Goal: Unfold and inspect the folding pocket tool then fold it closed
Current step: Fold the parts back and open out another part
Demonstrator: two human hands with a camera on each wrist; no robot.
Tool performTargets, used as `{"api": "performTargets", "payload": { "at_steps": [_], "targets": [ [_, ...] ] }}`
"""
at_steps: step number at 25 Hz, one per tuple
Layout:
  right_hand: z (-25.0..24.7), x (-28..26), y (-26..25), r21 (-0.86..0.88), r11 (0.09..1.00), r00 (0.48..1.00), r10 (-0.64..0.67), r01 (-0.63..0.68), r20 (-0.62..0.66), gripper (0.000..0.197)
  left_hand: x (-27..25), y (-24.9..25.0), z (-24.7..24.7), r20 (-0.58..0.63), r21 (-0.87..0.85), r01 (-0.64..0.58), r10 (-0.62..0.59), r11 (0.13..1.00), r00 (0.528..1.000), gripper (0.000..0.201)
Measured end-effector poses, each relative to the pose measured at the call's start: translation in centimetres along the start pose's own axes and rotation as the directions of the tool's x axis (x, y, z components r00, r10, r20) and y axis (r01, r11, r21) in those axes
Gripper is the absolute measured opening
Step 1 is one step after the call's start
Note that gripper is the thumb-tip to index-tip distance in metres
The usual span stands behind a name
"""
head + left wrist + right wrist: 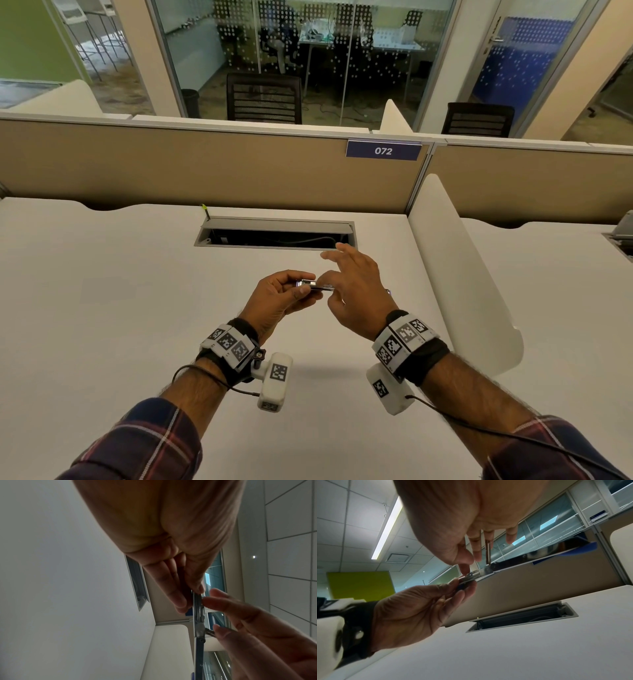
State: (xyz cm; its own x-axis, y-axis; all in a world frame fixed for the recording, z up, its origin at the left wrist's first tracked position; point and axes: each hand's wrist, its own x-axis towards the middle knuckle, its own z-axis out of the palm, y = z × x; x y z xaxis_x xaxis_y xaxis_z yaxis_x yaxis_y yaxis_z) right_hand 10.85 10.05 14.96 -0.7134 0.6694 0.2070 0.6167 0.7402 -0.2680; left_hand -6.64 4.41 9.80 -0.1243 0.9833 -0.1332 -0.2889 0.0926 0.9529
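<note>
The fingers (301, 278) of the left hand (274, 298) curl round one end of the folding pocket tool (313, 285), thumb on top, gripping it in the air above the white desk (137, 308). In the head view most of the tool is hidden between the two hands, so only a short bright metal stretch shows and its full outline cannot be made out. The right hand (356, 291) meets the tool's other end; thumb and forefinger close on a small folded-out part (488, 551), while its remaining fingers (337, 253) are spread and straight. In the right wrist view that part is a slim metal bar standing up from the hinge (485, 570), partly covered by a finger; its kind cannot be told. In the left wrist view the tool (199, 622) is seen edge-on as a thin, flat, grey metal body with layered leaves and a screw near the pivot, its lower end cut off by the frame. Beyond the hands lies an open cable slot (274, 236) in the desk, then a tan partition (171, 171) bearing a blue plate (383, 150) marked 072.
</note>
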Motion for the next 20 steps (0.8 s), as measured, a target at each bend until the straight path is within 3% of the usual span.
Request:
{"api": "performTargets", "payload": {
  "at_steps": [11,13,16,20],
  "targets": [
    [0.5,0.4,-1.3,-0.007,1.0,0.996,-0.009,0.01,0.086,0.036,-0.1,-0.3,0.5,0.011,0.015,0.001,-0.001,1.0,1.0,0.019],
    [0.4,0.1,-0.6,0.044,0.999,1.0,-0.004,0.003,0.009,0.037,-0.2,-0.3,0.3,0.013,-0.004,0.005,-0.005,1.0,1.0,0.02],
    [-0.1,-0.3,1.1,0.14,0.989,0.974,0.078,-0.048,-0.213,0.026,-0.2,-0.2,-0.4,-0.003,-0.031,0.017,-0.017,0.999,1.0,0.023],
    [-0.7,-0.5,2.5,0.295,0.954,0.98,0.099,-0.045,-0.172,0.006,-0.3,-0.3,-0.8,-0.011,-0.033,0.028,-0.029,0.999,1.0,0.022]
  ]
}}
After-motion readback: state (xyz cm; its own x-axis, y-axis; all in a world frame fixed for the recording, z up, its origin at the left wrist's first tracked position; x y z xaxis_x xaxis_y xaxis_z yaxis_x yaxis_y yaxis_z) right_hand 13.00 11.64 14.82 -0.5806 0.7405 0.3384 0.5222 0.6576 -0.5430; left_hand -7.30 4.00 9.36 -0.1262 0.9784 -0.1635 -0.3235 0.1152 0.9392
